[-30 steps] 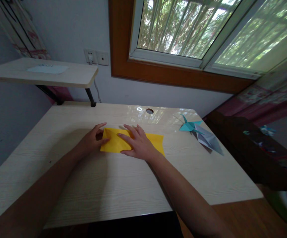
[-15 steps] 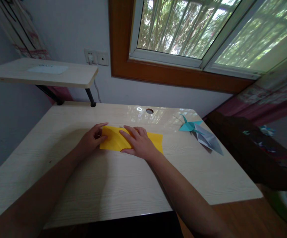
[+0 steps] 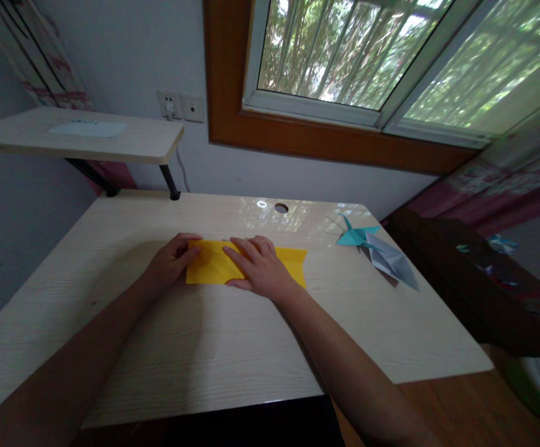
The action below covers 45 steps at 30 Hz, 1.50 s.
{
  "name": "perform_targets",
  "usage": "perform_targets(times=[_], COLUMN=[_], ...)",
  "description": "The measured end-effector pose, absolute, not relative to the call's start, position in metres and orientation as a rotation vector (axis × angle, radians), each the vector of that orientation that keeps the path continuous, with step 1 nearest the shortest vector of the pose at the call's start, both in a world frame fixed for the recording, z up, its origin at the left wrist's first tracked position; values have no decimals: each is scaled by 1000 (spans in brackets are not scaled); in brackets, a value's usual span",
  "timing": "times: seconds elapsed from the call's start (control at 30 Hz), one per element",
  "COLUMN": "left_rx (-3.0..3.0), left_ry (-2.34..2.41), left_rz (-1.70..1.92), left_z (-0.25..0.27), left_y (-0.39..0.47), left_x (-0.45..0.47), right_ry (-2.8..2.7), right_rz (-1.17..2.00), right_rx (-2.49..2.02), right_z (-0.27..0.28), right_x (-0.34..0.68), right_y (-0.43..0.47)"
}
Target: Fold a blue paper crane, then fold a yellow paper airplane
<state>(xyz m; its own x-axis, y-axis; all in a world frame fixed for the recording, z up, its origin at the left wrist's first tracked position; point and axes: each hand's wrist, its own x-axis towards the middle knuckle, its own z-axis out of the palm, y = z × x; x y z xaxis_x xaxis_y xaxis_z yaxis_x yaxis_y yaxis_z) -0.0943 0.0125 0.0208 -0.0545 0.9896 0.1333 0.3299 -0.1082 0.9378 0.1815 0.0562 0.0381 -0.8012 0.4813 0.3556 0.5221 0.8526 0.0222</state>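
Note:
A folded sheet of yellow paper (image 3: 211, 264) lies on the pale wooden desk (image 3: 251, 347), its long side running left to right. My left hand (image 3: 173, 257) pinches its left edge near the upper corner, thumb on top and fingers curled behind. Across the middle of the sheet rests my right hand (image 3: 260, 267), fingers stretched out and pressing it flat. The paper's right end shows past that hand. What lies beneath my right palm is hidden.
At the desk's right side lie a teal paper crane (image 3: 356, 236) and a grey-white folded paper piece (image 3: 393, 264). A raised shelf (image 3: 148, 139) with a paper sheet (image 3: 87, 128) stands at back left. Near the back edge is a round cable hole (image 3: 281, 208).
My left thumb has moved up toward the paper's upper left corner, and the left end of the sheet now lies flatter. My right hand has hardly moved.

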Motion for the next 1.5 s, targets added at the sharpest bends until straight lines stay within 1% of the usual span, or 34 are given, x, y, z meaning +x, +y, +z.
perform_targets(times=[0.2, 0.43, 0.7, 0.8, 0.97, 1.03, 1.1, 1.23, 1.3, 1.37, 1.5], left_rx=[1527, 1282, 1317, 1287, 1172, 1122, 1067, 944, 888, 842, 856], left_ry=[1515, 1449, 1418, 1452, 1466, 1485, 1499, 1452, 1400, 1368, 1329], left_rz=[1181, 1158, 991, 1045, 1264, 1345, 1427, 1544, 1564, 1556, 1460], left_z=[25, 24, 23, 23, 24, 25, 26, 27, 28, 29, 30], left_y=[11, 17, 17, 16, 17, 19, 20, 23, 23, 23, 23], left_x=[-95, -96, -96, -96, -99, -101, -102, -104, -103, -103, -99], right_ry=[-2710, -2690, -2523, -2475, -2438, -2424, -2382, -2188, -2048, -1960, -1851], right_rz=[-126, -188, -204, -190, -94, 30, 256, 952, 1246, 1459, 1773], right_rx=[-753, -761, -1037, -1104, -1206, -1205, -1194, -1103, -1054, -1014, -898], right_z=[40, 41, 40, 44, 42, 37, 32, 28, 29, 31, 35], right_x=[181, 180, 184, 186, 193, 195, 196, 195, 194, 193, 188], right_y=[55, 54, 58, 60, 66, 69, 71, 71, 70, 68, 62])
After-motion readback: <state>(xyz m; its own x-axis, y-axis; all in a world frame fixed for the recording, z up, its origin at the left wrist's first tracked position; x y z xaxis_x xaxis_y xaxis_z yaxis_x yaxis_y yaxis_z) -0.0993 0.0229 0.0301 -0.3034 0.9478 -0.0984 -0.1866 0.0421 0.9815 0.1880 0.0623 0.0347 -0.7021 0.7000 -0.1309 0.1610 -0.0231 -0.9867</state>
